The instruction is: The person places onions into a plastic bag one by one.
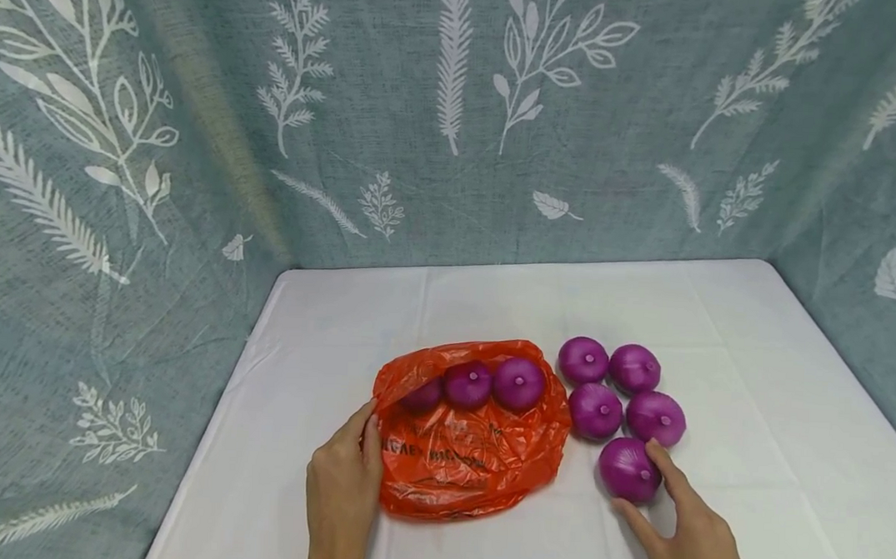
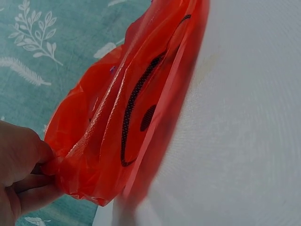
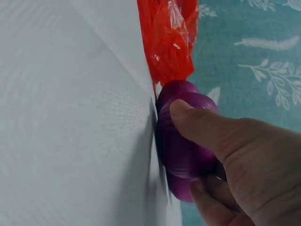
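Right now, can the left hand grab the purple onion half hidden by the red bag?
Probably not as it is: the left hand is pinching the edge of the red bag, whose plastic covers part of that purple onion. It's close, though, so letting go and reaching round might work.

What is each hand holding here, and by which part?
The left hand pinches the red bag by its left edge. The right hand holds the onion closest to the person by its sides, between thumb and fingers.
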{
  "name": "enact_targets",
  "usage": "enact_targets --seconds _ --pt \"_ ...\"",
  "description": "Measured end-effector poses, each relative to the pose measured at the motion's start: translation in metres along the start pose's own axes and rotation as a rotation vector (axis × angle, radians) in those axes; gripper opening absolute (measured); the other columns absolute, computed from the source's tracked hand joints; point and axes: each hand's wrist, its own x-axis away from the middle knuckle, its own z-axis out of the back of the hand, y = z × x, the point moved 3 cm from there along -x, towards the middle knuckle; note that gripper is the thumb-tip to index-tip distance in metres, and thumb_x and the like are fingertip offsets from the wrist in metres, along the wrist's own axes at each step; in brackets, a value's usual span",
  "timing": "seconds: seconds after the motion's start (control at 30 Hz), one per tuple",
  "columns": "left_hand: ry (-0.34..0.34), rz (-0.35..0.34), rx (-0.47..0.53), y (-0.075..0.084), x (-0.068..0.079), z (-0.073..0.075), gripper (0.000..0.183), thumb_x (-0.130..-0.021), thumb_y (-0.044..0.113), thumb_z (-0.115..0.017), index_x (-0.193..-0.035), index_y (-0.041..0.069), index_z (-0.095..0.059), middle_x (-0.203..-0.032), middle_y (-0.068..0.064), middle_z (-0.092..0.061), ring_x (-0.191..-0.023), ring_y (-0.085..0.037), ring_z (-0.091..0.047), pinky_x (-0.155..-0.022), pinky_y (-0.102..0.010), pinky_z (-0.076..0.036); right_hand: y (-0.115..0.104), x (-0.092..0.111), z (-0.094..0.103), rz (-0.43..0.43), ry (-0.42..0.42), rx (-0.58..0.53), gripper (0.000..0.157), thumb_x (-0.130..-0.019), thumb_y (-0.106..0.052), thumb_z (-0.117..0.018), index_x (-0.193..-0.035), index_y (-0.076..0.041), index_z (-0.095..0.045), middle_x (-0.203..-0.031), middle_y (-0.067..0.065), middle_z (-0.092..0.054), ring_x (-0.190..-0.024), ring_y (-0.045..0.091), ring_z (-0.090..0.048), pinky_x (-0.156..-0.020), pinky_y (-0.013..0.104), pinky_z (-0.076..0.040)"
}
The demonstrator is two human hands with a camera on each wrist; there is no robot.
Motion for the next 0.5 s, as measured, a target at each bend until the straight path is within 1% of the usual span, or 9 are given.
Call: enact_targets --seconds 0.17,0.3,0.4,0.5 --pt "0.01 -0.007 0.007 -0.0004 0.0008 0.0012 0.029 -0.099 0.007 -0.075 -0.126 -0.003 -0.075 -0.118 -0.023 -0.076 -0.105 -0.039 -0.076 -0.082 -0.051 -0.062 -0.0035 0.001 0.0013 0.051 0.051 -0.029 0.093 -0.074 -0.026 -0.1 -0.153 -0.009 -0.053 -0.136 0.027 -0.067 -0.113 0.05 -0.07 -0.087 0.056 -0.059" --pt "0.03 -0.043 0.02 0.0015 0.0003 0.0025 0.027 -0.098 0.006 -0.075 -0.124 -0.003 -0.076 -0.116 -0.022 -0.077 -0.103 -0.039 -0.077 -0.081 -0.051 -0.063 -0.0048 0.001 0.0016 0.084 0.08 -0.042 0.091 -0.072 -0.023 -0.1 -0.15 -0.009 -0.055 -0.132 0.027 -0.069 -0.11 0.049 -0.072 -0.086 0.054 -0.06" --pt "0.037 -0.06 0.022 0.0028 0.0 0.0034 0.026 -0.099 0.005 -0.074 -0.124 -0.003 -0.076 -0.114 -0.022 -0.077 -0.101 -0.038 -0.077 -0.08 -0.052 -0.063 -0.0059 0.0008 0.0023 0.088 0.076 -0.04 0.09 -0.072 -0.021 -0.1 -0.15 -0.009 -0.055 -0.132 0.028 -0.069 -0.109 0.05 -0.072 -0.085 0.056 -0.061" --pt "0.04 -0.052 0.019 0.0025 0.0005 0.0043 0.026 -0.099 0.005 -0.074 -0.123 -0.003 -0.076 -0.114 -0.022 -0.077 -0.101 -0.039 -0.077 -0.079 -0.052 -0.064 -0.0076 -0.001 0.0029 0.082 0.037 -0.034 0.091 -0.074 -0.022 -0.099 -0.152 -0.01 -0.053 -0.133 0.029 -0.067 -0.111 0.051 -0.07 -0.086 0.058 -0.061"
